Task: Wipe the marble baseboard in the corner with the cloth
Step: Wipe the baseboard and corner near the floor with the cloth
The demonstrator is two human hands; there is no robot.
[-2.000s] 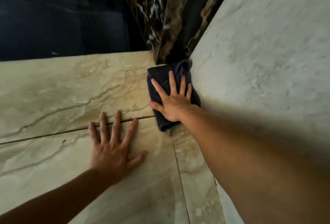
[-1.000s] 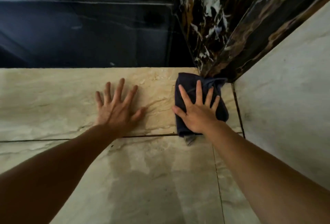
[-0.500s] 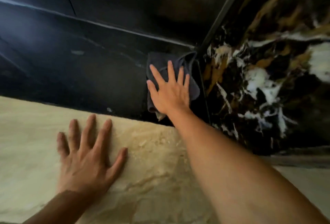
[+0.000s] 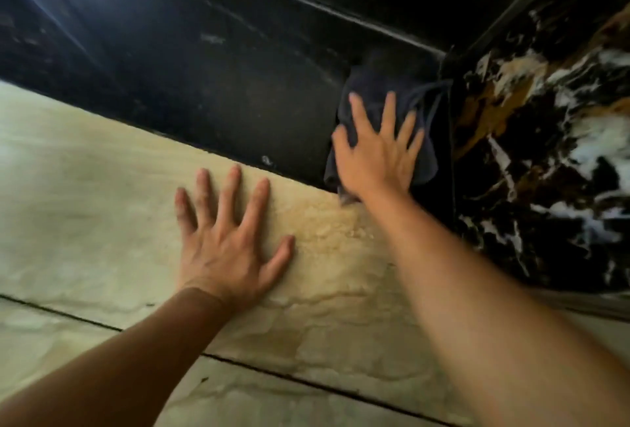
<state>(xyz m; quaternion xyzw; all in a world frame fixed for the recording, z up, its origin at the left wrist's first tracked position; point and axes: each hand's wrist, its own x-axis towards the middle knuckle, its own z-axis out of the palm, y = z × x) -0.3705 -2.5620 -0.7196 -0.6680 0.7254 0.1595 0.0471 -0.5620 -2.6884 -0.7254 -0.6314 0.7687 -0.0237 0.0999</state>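
A dark blue cloth point(image 4: 368, 85) is pressed flat against the black baseboard point(image 4: 238, 92), right at the corner where it meets a black marble panel with white and gold veins point(image 4: 545, 140). My right hand point(image 4: 378, 150) lies spread on the cloth, fingers apart, palm pushing it onto the wall. The cloth's lower edge pokes out below the palm, near the floor line. My left hand point(image 4: 228, 239) rests flat on the beige marble floor point(image 4: 85, 188), fingers splayed, a little left of and below the cloth, holding nothing.
Dark grout lines point(image 4: 306, 382) cross the beige floor tiles. A ledge point(image 4: 324, 7) runs along the top of the black baseboard. The veined panel closes off the right side, with a pale floor strip point(image 4: 606, 327) at its foot.
My right hand carried the cloth from the floor tile up onto the black baseboard at the corner. My left hand shifted forward on the floor, and the view swung upward toward the wall.
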